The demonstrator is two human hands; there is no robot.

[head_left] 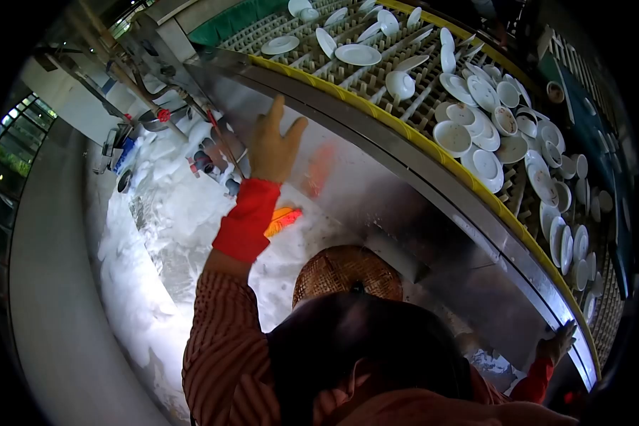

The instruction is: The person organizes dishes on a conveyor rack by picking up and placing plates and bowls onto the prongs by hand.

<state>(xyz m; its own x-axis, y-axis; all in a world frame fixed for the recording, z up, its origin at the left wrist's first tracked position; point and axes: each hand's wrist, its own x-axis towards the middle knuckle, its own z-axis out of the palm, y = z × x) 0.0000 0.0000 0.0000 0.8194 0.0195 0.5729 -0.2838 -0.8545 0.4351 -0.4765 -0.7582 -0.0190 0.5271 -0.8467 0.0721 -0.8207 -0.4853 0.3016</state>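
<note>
Striped sleeve [224, 355] foremost; left hand [272, 150] splayed, empty; right hand [556, 344] at conveyor edge [405, 126], grip undetermined; plates [358, 55] judged light, slippery, brittle: hold by rims.

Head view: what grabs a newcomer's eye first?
Probably the white dishes, crowded on the yellow-edged pegged belt at upper right. Next, the bright white foam spread across the left side, and the outstretched left hand with its red cuff, left of centre.

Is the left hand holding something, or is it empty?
Empty, it seems: the left hand is spread open, and nothing shows in its grasp.
</note>
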